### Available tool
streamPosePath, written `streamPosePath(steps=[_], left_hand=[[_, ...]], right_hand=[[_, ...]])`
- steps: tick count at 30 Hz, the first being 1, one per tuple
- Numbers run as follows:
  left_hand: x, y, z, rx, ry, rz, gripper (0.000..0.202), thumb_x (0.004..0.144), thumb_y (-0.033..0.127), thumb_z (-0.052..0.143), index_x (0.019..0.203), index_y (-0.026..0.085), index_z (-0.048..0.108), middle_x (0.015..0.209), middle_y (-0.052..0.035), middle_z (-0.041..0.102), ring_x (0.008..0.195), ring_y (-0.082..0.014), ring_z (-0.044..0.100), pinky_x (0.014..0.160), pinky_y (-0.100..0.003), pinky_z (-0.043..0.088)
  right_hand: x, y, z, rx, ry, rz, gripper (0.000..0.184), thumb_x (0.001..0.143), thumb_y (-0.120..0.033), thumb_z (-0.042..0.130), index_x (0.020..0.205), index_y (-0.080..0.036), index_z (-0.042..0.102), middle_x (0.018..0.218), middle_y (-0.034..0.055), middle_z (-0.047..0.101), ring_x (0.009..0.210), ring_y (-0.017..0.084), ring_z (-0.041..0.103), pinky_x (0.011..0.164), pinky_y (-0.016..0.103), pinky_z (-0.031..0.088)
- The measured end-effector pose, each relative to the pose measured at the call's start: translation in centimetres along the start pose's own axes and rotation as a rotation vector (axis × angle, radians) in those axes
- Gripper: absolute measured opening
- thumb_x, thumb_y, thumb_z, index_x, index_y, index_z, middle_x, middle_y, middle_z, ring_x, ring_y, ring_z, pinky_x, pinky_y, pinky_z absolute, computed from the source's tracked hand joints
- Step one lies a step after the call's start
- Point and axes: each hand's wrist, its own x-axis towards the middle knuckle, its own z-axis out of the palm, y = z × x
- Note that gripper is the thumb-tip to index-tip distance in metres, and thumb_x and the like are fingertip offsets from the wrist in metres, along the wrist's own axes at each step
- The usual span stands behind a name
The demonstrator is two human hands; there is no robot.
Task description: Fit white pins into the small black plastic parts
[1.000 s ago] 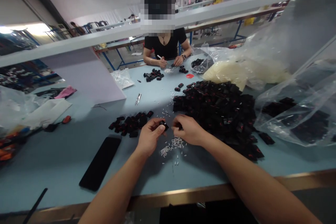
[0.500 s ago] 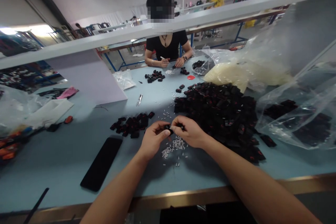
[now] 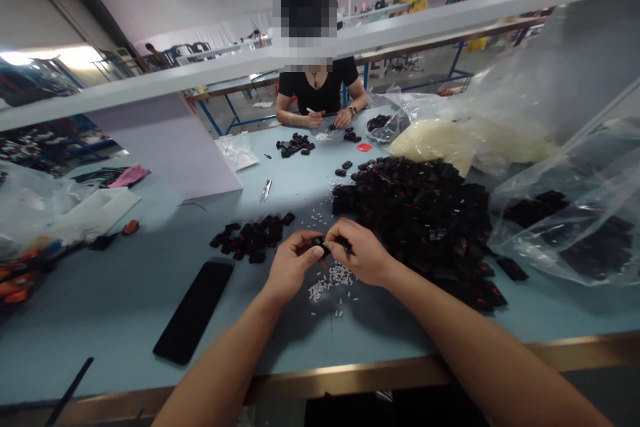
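**Black plastic part (image 3: 320, 245) pinched over white pegs (image 3: 333, 278)**

From the head camera we look down on our own grip. Our left hand (image 3: 294, 263) and right hand (image 3: 361, 253) are drawn together above the table (image 3: 75, 340), the left fingers clamping the black plastic part while the right fingertips press in at its side. Whether they also pinch a peg is too small to tell.

Just below the grip lie the scattered white pegs, probably left loose there so each is a short reach away. Right of the grip, almost touching our right hand, spreads a large heap of black parts (image 3: 415, 227) with red marks. Left of the grip sits a smaller heap of black parts (image 3: 250, 239), seemingly kept apart from the large one. Further left, a black phone (image 3: 193, 311) lies flat, and beyond the grip rest small metal snips (image 3: 265, 190).

Far to the right, a clear bag of black parts (image 3: 565, 227) and a bag of pale pieces (image 3: 465, 137) sit within easy reach, likely as supply. Across the table, a co-worker (image 3: 317, 90) bends over a small pile.
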Motion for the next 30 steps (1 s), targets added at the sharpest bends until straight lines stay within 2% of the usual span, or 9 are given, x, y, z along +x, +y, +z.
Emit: streamPosePath(steps=[6, 10, 17, 30], left_hand=[[0.14, -0.2, -0.08, 0.016, 0.004, -0.022, 0.033, 0.072, 0.035, 0.075, 0.098, 0.017, 0.065, 0.083, -0.0024, 0.068, 0.064, -0.0161, 0.064, 0.066, -0.031, 0.052], [0.22, -0.68, -0.19, -0.002, 0.004, 0.003, 0.033, 0.075, 0.035, 0.074, 0.1, 0.016, 0.064, 0.084, -0.0038, 0.069, 0.064, -0.0165, 0.064, 0.066, -0.032, 0.052], [0.33, -0.72, -0.4, -0.002, -0.003, 0.021, 0.03, 0.076, 0.034, 0.073, 0.099, 0.016, 0.065, 0.084, -0.0031, 0.068, 0.065, -0.0164, 0.065, 0.065, -0.031, 0.052], [0.18, -0.78, -0.31, 0.013, 0.078, 0.03, 0.033, 0.075, 0.034, 0.074, 0.101, 0.017, 0.065, 0.087, -0.0043, 0.069, 0.069, -0.0177, 0.065, 0.068, -0.032, 0.052]], right_hand=[[-0.18, 0.29, 0.22, -0.081, 0.007, -0.071, 0.013, 0.082, -0.008, 0.052, 0.076, -0.02, 0.052, 0.076, 0.002, 0.054, 0.074, 0.016, 0.052, 0.066, 0.027, 0.042], [-0.25, 0.52, 0.14, -0.143, -0.004, -0.158, 0.016, 0.081, -0.004, 0.052, 0.08, -0.021, 0.053, 0.081, 0.0035, 0.055, 0.079, 0.018, 0.053, 0.071, 0.029, 0.044], [-0.42, 0.69, 0.14, -0.234, -0.006, -0.228, 0.018, 0.08, -0.003, 0.053, 0.083, -0.02, 0.054, 0.083, 0.0051, 0.057, 0.082, 0.019, 0.053, 0.076, 0.031, 0.046], [-0.5, 0.51, -0.04, -0.379, 0.019, -0.322, 0.01, 0.084, -0.012, 0.053, 0.088, -0.017, 0.06, 0.084, 0.0082, 0.062, 0.079, 0.02, 0.052, 0.071, 0.032, 0.048]])
